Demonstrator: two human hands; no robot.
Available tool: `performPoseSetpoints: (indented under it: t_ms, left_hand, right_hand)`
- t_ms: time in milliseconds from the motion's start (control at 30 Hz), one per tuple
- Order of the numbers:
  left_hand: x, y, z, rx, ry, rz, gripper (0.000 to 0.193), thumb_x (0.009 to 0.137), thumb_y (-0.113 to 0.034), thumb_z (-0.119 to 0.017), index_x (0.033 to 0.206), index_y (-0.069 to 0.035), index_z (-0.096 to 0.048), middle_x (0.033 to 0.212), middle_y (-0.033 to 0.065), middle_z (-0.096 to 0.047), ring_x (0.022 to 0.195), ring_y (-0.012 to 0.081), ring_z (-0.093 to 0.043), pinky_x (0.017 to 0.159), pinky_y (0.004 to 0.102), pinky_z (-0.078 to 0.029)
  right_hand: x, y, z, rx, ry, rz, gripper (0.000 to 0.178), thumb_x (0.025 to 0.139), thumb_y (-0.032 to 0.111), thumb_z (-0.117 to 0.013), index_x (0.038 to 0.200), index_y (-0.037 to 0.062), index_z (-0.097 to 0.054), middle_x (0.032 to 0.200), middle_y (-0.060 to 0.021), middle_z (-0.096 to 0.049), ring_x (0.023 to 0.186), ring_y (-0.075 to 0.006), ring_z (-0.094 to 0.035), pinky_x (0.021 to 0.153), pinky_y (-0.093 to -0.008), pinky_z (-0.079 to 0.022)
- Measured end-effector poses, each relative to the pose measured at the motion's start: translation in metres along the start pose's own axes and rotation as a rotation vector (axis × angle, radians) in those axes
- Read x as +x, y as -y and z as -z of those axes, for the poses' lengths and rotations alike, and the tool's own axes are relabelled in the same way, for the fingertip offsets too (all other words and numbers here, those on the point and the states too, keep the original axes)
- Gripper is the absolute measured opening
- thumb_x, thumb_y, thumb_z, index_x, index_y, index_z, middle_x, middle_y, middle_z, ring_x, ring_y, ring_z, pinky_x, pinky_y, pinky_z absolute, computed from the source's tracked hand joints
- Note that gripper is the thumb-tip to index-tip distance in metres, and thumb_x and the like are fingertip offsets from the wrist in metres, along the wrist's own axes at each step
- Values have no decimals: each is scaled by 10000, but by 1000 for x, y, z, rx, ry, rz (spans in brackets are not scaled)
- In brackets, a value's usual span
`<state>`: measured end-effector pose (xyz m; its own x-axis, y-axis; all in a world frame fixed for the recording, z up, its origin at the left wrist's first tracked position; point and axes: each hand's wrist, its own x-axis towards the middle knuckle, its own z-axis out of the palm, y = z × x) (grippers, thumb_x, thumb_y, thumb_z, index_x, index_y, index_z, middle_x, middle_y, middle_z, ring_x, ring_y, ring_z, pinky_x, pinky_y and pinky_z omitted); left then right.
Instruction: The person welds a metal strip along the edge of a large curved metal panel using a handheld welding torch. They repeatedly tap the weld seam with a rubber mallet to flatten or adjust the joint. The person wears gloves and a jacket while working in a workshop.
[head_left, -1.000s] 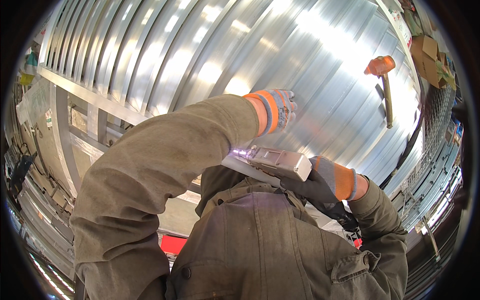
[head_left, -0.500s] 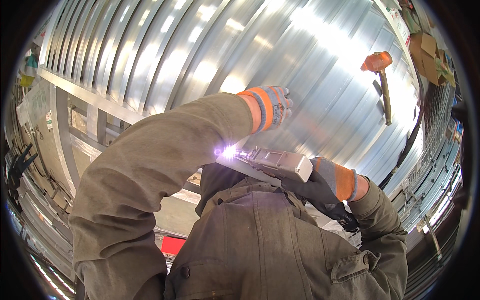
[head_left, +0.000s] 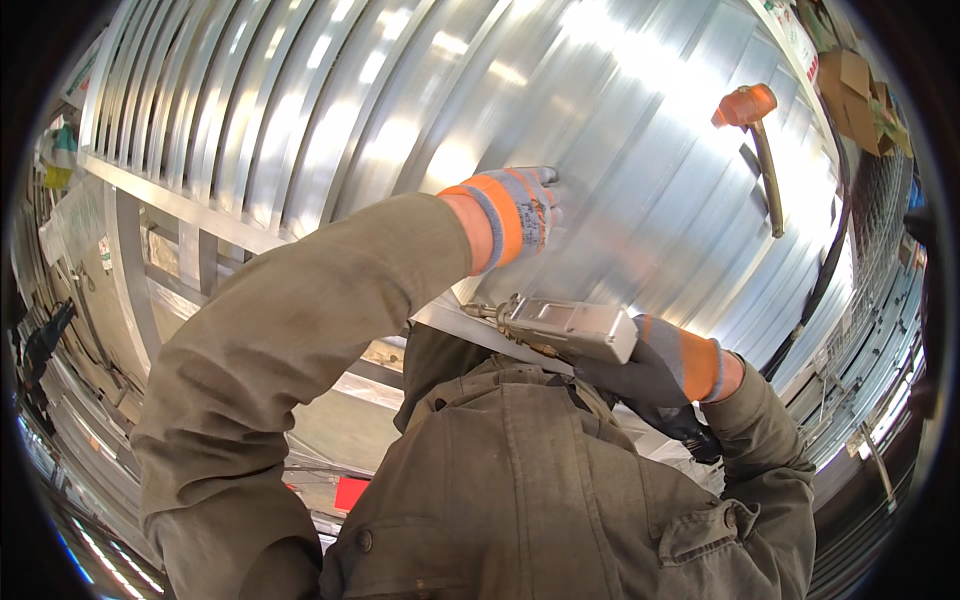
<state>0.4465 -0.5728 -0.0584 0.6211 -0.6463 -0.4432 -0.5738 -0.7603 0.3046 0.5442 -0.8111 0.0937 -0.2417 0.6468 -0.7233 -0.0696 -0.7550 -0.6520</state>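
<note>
My right hand [head_left: 670,362], in a grey and orange work glove, grips a boxy silver welding gun [head_left: 575,327]. The gun's narrow nozzle points left, at the near edge of a panel of long silvery metal slats [head_left: 400,150]; no glow shows at its tip. On the slats, beyond the nozzle, my left hand [head_left: 520,218] rests in a matching glove. Its fingers are curled, and whatever they may hold is hidden beneath them. My left sleeve reaches across the panel's near rail.
An orange-headed mallet [head_left: 762,150] with a wooden handle lies on the panel's right part. A black cable [head_left: 825,270] runs along the right edge, with a cardboard box [head_left: 850,100] beyond it. Metal frame bars [head_left: 190,250] stand out at left. Below them is a red object [head_left: 350,493].
The bright purple-white welding glow at the nozzle has gone out. My left hand has shifted left along the slats. The welding gun in my right hand has moved slightly right.
</note>
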Motion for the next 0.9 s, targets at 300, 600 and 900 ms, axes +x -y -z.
performPoseSetpoints:
  t_ms: [300,600,900]
  left_hand:
    - [1,4,8,67,-344,-57,353,1132,-235,-690,1483,-218,-705,1755,3,-604,1646,217,-529,1433,467,-360]
    - [31,-13,17,149,-120,-201,296,1063,-167,-755,1351,-230,-774,1682,-23,-670,1616,186,-563,1472,538,-265]
    - [72,-20,40,223,15,-224,162,1021,-101,-744,1109,-206,-832,1439,-55,-805,1416,187,-713,1467,493,-300]
  right_hand:
    - [-52,-23,17,105,-75,-54,405,1154,260,-759,1482,24,-740,1056,-84,-833,901,-104,-713,792,-336,-605]
    - [-68,-54,22,92,-67,-86,393,1169,311,-741,1470,57,-755,960,-63,-828,812,-121,-714,744,-338,-606]
    - [-71,-71,19,128,-118,71,450,1167,288,-746,1547,50,-704,1028,-65,-835,881,-113,-730,790,-335,-617]
